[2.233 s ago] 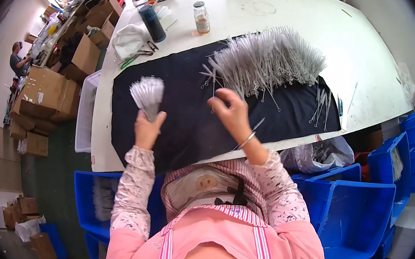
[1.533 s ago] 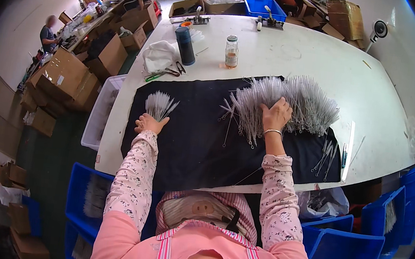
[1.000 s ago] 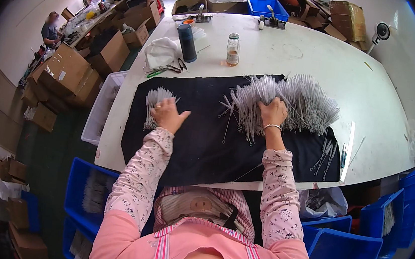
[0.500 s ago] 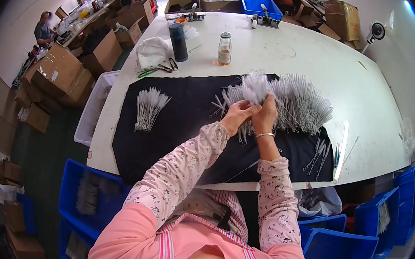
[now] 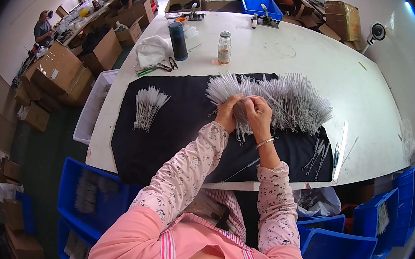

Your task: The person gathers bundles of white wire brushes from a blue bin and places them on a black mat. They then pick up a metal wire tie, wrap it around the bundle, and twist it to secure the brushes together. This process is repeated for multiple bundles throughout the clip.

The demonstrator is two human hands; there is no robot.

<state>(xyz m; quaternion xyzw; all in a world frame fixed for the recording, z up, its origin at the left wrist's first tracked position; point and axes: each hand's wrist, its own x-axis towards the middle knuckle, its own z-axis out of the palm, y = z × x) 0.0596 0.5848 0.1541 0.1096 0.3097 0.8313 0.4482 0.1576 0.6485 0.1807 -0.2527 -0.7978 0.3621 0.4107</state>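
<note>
Both hands are at the left end of a large pile of thin wire brushes (image 5: 296,101) with pale bristles and looped wire ends. My left hand (image 5: 228,113) is closed round a bunch of these brushes, whose bristles fan out above it. Close beside it, my right hand (image 5: 259,116) has its fingers pinched at the same bunch; exactly how many brushes it grips is hidden. A smaller separate bundle of brushes (image 5: 149,107) lies to the left on the black cloth (image 5: 181,142). Several loose brushes (image 5: 318,154) lie near the cloth's right edge.
The white table (image 5: 322,50) also bears a glass jar (image 5: 224,50), a dark flask (image 5: 178,43), a white cloth (image 5: 152,53), pliers (image 5: 166,66) and a ruler (image 5: 341,151). Blue bins (image 5: 338,254) stand at the near sides. Two people work beyond cardboard boxes (image 5: 57,70) at far left.
The bunch between my hands has come down and now fans out to the left against the pile. My hands have drawn slightly apart, and the right one has turned with its fingers pinching.
</note>
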